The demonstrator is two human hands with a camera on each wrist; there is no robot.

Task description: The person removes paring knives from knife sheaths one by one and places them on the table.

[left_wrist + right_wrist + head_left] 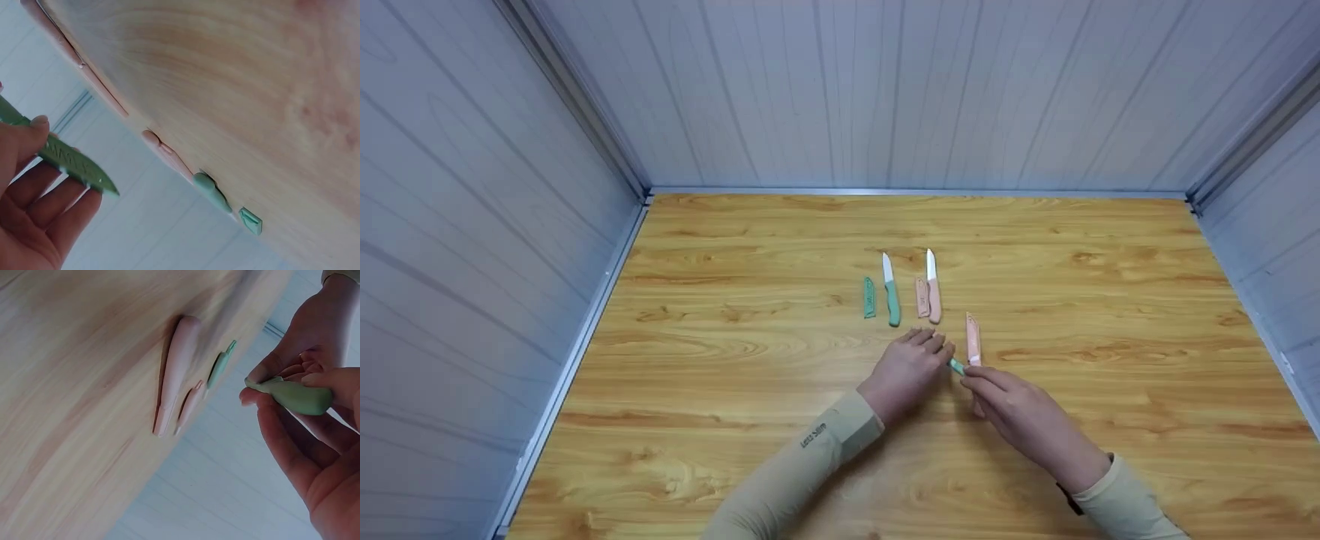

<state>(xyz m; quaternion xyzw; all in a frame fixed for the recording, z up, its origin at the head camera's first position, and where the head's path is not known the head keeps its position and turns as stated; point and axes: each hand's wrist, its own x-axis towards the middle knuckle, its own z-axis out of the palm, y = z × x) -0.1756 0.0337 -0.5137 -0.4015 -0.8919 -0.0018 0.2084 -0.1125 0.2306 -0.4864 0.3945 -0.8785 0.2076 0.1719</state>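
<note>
Between my hands is a green-handled paring knife (306, 398) in its green sheath (76, 163). My left hand (911, 367) pinches the sheath, thumb on its lettered side. My right hand (1027, 416) holds the handle, mostly hidden by its fingers in the head view. Beside the right hand lies a pink paring knife in a pink sheath (973, 337), partly covered by that hand.
Farther back lie an uncovered green knife (893, 304) with a green sheath (869, 298) to its left, and an uncovered pink knife (934, 300) beside a pink sheath (922, 298). Pale panels (840, 97) wall the wooden table (720, 300) at back and sides.
</note>
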